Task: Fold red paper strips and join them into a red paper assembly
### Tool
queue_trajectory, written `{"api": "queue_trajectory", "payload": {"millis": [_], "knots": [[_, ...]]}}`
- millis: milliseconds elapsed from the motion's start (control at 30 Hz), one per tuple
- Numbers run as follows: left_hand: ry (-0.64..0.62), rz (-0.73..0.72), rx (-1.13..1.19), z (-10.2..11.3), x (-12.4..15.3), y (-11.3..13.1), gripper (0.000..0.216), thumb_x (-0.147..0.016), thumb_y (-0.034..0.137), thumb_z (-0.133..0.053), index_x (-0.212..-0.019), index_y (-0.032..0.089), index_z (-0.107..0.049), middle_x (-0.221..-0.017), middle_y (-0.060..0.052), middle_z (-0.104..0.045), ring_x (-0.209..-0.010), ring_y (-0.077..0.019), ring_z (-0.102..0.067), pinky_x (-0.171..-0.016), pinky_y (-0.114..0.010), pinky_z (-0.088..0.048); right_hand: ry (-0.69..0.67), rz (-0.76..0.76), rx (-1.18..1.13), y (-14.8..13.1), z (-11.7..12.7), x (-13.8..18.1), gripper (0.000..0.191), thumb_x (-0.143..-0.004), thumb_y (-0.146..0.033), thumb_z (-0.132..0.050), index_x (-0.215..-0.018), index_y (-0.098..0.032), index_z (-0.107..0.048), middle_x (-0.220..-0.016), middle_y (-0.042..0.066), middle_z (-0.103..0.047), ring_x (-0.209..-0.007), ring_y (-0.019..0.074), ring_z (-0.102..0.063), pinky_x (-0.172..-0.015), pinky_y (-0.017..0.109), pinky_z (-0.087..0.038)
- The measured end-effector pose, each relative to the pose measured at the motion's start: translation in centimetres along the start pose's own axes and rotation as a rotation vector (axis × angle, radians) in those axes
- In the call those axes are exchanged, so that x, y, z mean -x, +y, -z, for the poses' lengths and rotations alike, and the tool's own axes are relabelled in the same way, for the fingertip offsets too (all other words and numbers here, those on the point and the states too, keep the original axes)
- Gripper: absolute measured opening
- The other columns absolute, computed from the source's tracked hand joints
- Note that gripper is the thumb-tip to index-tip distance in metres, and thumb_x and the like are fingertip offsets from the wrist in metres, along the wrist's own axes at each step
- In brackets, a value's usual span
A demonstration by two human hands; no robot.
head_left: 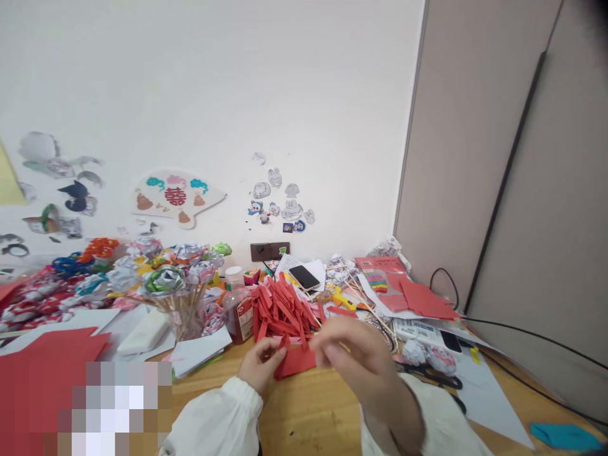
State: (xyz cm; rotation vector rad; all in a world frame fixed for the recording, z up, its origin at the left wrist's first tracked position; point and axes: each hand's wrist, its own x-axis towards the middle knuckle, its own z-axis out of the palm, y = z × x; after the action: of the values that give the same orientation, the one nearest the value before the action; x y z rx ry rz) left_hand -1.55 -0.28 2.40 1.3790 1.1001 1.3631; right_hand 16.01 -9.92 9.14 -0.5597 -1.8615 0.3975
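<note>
My left hand (261, 364) pinches the left side of a piece of red paper (300, 362) between thumb and fingers, just above the wooden table (304, 411). Opposite it, my right hand (358, 354) is raised at the paper's right edge, its fingers curled in toward the thumb and slightly blurred. Whatever those fingertips hold, if anything, is hidden. Directly behind the paper rises a heap of folded red paper strips (280, 307). A bottle (239, 304) with a white cap and a red label stands left of that heap.
Crumpled paper flowers (164, 278) and a holder of sticks (183, 316) crowd the left. Behind lie a phone (304, 277) and a yellow glue gun (342, 298). Black-handled scissors (439, 377), paper balls (415, 352) and a blue paper piece (565, 436) lie right. Cables (522, 339) cross the right side.
</note>
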Motion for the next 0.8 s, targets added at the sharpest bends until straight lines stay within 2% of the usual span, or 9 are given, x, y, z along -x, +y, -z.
{"api": "queue_trajectory", "payload": {"millis": [33,100,167,267,367,500,633,800], "knots": [[0.017,-0.001,0.005,0.1,0.0,0.3,0.023,-0.045,0.032,-0.065,-0.052,0.013,-0.053,-0.049,0.004,-0.053,-0.051,-0.0096,-0.048,-0.051,-0.020,-0.037,-0.006,-0.111,0.033,1.5,-0.6,-1.7,0.017,-0.077,-0.020,-0.038,-0.087,-0.018,-0.051,-0.082,0.003,-0.054,-0.074,0.0115,-0.050,-0.069,0.026,-0.039],[0.006,0.026,0.040,0.2,-0.1,0.6,0.025,-0.045,0.034,-0.064,-0.053,0.013,-0.053,-0.045,0.005,-0.049,-0.046,-0.0077,-0.045,-0.046,-0.019,-0.035,-0.030,-0.226,0.075,5.0,-2.0,-3.5,0.024,-0.071,-0.024,-0.047,-0.094,-0.019,-0.048,-0.087,0.003,-0.053,-0.073,0.0124,-0.049,-0.067,0.026,-0.040],[-0.019,0.053,0.084,0.2,-0.1,0.3,0.026,-0.046,0.035,-0.063,-0.055,0.013,-0.052,-0.044,0.006,-0.048,-0.042,-0.0061,-0.042,-0.041,-0.017,-0.033,-0.109,-0.299,0.076,8.0,-3.7,-3.3,0.037,-0.064,-0.027,-0.054,-0.099,-0.019,-0.044,-0.092,0.004,-0.051,-0.077,0.0143,-0.049,-0.069,0.027,-0.040],[-0.062,0.085,0.135,-0.2,0.1,-0.3,0.027,-0.048,0.034,-0.063,-0.058,0.014,-0.049,-0.044,0.007,-0.048,-0.039,-0.0063,-0.044,-0.039,-0.018,-0.035,-0.170,-0.337,0.010,10.6,-6.0,-1.6,0.032,-0.071,-0.025,-0.046,-0.102,-0.019,-0.042,-0.086,0.004,-0.054,-0.075,0.0139,-0.052,-0.064,0.025,-0.042],[-0.136,0.156,0.166,-0.4,0.3,-0.7,0.027,-0.052,0.037,-0.059,-0.058,0.016,-0.045,-0.040,0.007,-0.050,-0.036,-0.0090,-0.048,-0.041,-0.021,-0.038,-0.174,-0.247,0.096,11.1,-6.9,-0.6,0.026,-0.077,-0.022,-0.037,-0.101,-0.020,-0.045,-0.089,0.004,-0.056,-0.080,0.0146,-0.051,-0.069,0.026,-0.040],[-0.163,0.238,0.162,-0.3,0.3,-0.9,0.027,-0.056,0.041,-0.054,-0.060,0.017,-0.044,-0.041,0.005,-0.053,-0.037,-0.0111,-0.051,-0.041,-0.022,-0.040,-0.188,-0.135,0.246,11.1,-6.8,-0.5,0.030,-0.078,-0.016,-0.031,-0.106,-0.021,-0.044,-0.098,0.004,-0.055,-0.087,0.0147,-0.050,-0.075,0.026,-0.038],[-0.131,0.238,0.132,-0.1,0.1,-1.1,0.026,-0.058,0.042,-0.051,-0.060,0.017,-0.044,-0.038,0.005,-0.053,-0.036,-0.0121,-0.052,-0.040,-0.023,-0.041,-0.210,-0.091,0.366,11.5,-6.8,-0.3,0.034,-0.077,-0.015,-0.033,-0.109,-0.020,-0.041,-0.093,0.004,-0.057,-0.078,0.0139,-0.053,-0.070,0.024,-0.040],[-0.207,0.306,0.220,0.1,-0.2,-1.4,0.024,-0.060,0.040,-0.049,-0.057,0.018,-0.041,-0.037,0.003,-0.054,-0.034,-0.0131,-0.052,-0.038,-0.024,-0.041,-0.245,-0.009,0.470,11.5,-6.8,0.0,0.037,-0.074,-0.013,-0.036,-0.110,-0.019,-0.040,-0.081,0.004,-0.060,-0.069,0.0131,-0.054,-0.064,0.023,-0.041]]}}
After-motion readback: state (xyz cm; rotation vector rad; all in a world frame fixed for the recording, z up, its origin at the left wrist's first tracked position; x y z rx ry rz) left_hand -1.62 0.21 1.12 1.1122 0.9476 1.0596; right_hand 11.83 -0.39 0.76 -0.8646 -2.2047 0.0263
